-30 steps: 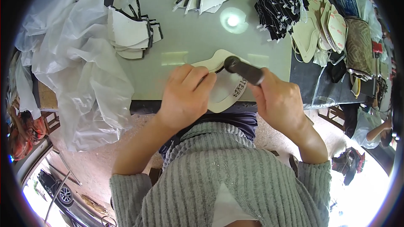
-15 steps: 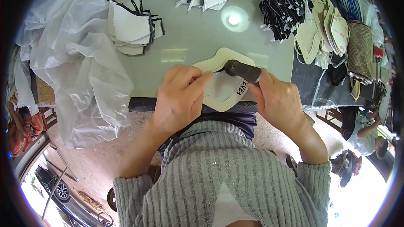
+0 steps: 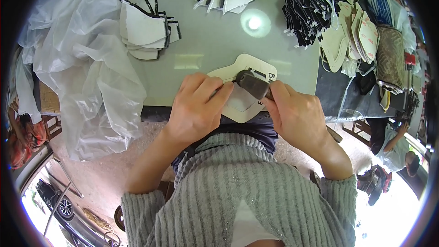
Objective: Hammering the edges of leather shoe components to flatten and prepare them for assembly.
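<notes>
Currently: hammer [image 3: 254, 86], clasped in right hand [image 3: 296, 115]; pale panel [image 3: 247, 60] beneath, at near edge of tabletop [image 3: 206, 36]. Left hand [image 3: 195, 105] at panel, whether pinching unclear. Tapping step, apparently; next move calls for steady panel.

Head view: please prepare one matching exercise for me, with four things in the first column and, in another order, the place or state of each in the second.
1. Hammer
2. Clear plastic sheet
3. Pile of black pieces
4. Cream flat piece

A. hangs down past the near table edge, at the left
B. partly hidden by the hammer's head
C. at the far right of the grey board
D. gripped in the right hand

Pairs: 1-D, 2-A, 3-C, 4-B
</notes>
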{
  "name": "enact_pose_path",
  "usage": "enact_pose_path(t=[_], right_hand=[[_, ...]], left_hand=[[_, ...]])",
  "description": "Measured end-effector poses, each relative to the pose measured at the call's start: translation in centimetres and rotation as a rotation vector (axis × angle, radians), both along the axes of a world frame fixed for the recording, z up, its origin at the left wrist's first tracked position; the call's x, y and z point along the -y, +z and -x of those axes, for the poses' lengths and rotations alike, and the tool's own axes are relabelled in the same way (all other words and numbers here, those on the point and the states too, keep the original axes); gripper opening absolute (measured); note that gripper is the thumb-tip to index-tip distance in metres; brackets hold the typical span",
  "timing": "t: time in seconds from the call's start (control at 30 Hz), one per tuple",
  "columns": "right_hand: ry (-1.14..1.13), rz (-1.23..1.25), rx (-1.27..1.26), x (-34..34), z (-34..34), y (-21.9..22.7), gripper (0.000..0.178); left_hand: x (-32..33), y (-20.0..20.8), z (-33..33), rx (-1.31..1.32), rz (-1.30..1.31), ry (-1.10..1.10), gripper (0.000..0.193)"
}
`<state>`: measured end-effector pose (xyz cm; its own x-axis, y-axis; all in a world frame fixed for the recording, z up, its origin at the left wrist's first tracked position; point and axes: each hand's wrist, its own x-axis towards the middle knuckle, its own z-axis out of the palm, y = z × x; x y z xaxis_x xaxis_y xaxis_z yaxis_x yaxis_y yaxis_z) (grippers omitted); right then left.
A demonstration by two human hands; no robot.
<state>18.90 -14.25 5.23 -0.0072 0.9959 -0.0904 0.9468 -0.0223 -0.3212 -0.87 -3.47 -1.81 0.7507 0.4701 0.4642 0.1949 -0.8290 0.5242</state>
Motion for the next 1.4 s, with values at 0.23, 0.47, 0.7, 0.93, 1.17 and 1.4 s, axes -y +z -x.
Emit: enact_pose_path(t=[0.23, 0.47, 0.7, 0.93, 1.17, 1.4], right_hand=[[-0.008, 0.024, 0.055, 0.1, -0.1, -0.8, 0.027], [-0.004, 0.010, 0.026, 0.1, -0.2, -0.9, 0.027], [0.022, -0.075, -0.038, 0.0, 0.0, -0.4, 0.028], [0.065, -0.022, 0.031, 0.0, -0.1, -1.1, 0.029], [0.090, 0.002, 0.054, -0.5, -0.3, -0.9, 0.029], [0.059, -0.100, -0.150, -0.8, -0.1, -0.1, 0.026]], left_hand=[[-0.1, 0.2, 0.2, 0.005, 0.062, 0.103, 0.029], [1.0, 0.3, 0.4, -0.008, -0.071, 0.118, 0.034], [0.9, 0.0, 0.2, -0.008, -0.063, 0.118, 0.030], [0.8, 0.2, 0.2, -0.008, -0.082, 0.129, 0.028], [1.2, -0.7, 1.4, 0.068, 0.009, 0.170, 0.031], [1.3, -0.3, 1.2, 0.032, -0.015, 0.156, 0.028]])
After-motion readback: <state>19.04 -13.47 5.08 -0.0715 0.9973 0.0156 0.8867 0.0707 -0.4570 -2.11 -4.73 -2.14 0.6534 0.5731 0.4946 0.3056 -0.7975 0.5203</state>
